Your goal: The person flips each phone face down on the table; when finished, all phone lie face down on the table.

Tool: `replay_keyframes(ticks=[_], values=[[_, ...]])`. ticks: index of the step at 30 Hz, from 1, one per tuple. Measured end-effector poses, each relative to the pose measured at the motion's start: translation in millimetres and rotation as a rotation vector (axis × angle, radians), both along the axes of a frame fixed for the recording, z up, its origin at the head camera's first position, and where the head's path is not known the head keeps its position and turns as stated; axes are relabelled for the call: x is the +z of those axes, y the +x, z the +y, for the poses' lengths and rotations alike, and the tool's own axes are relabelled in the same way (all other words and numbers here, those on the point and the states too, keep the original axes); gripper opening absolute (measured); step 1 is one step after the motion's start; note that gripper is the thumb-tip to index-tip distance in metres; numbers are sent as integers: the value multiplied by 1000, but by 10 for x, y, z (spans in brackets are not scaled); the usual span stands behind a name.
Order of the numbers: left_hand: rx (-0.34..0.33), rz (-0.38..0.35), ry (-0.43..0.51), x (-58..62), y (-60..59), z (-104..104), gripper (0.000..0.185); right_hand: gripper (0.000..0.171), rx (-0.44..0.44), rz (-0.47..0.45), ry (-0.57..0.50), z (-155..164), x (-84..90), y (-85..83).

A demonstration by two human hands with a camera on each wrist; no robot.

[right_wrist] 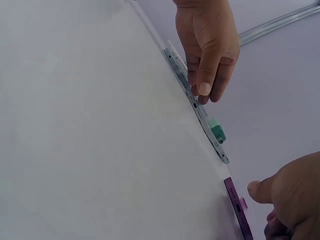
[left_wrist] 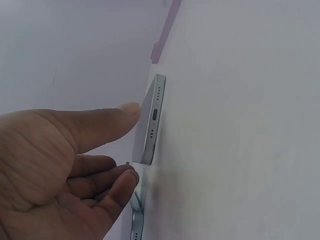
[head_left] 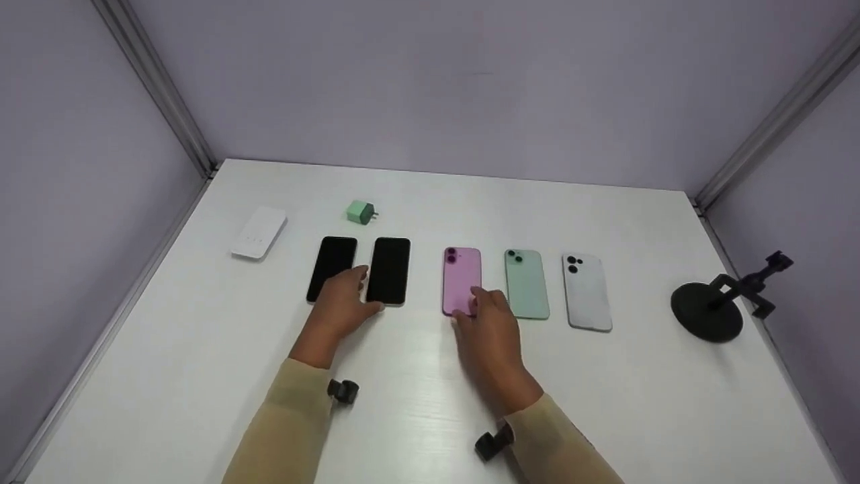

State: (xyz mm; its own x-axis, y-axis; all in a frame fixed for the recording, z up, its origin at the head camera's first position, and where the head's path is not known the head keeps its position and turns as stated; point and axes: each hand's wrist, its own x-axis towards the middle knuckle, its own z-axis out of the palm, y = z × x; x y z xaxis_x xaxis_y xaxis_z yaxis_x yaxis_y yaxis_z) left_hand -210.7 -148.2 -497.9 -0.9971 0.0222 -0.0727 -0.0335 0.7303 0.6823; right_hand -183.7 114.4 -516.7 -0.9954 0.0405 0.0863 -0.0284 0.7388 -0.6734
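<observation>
A: Where is the left hand [head_left: 342, 299]?

B: It lies over the near ends of two black phones, the left black phone [head_left: 331, 267] and the right black phone [head_left: 389, 270], which lie side by side on the white worktop [head_left: 430, 403]. Its grip is loose, fingers relaxed and closed on nothing; the thumb points at the right one's near edge [left_wrist: 154, 120].

A: And the right hand [head_left: 489, 329]?

B: Its fingertips rest on the near end of the purple phone [head_left: 461, 279]. The fingers look fairly straight, not wrapped round it.

A: What lies beyond that grip?

B: Just to its right a green phone [head_left: 527, 284], then a white phone [head_left: 586, 292], all camera side up. Farther right stands a black stand [head_left: 712, 310].

A: And past the left grip?

B: A green charger plug [head_left: 361, 212] behind the black phones, and a white power bank [head_left: 259, 232] off to the left.
</observation>
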Motion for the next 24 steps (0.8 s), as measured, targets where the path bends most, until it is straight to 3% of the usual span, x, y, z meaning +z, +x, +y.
replay_keyframes(ticks=[6,12,17,21,24], values=[[47,29,29,-104,6,7,72,44,191,48,-79,-217,6,-27],[45,77,18,-166,0,56,60,54,349,-54,-184,-430,9,-130],[39,121,-20,-192,11,83,55,52,394,-110,-260,-540,15,-194],[49,139,-30,-183,2,69,52,43,387,-125,-349,-597,55,-234],[53,131,-21,-184,-10,70,52,47,356,-161,-406,-599,55,-253]])
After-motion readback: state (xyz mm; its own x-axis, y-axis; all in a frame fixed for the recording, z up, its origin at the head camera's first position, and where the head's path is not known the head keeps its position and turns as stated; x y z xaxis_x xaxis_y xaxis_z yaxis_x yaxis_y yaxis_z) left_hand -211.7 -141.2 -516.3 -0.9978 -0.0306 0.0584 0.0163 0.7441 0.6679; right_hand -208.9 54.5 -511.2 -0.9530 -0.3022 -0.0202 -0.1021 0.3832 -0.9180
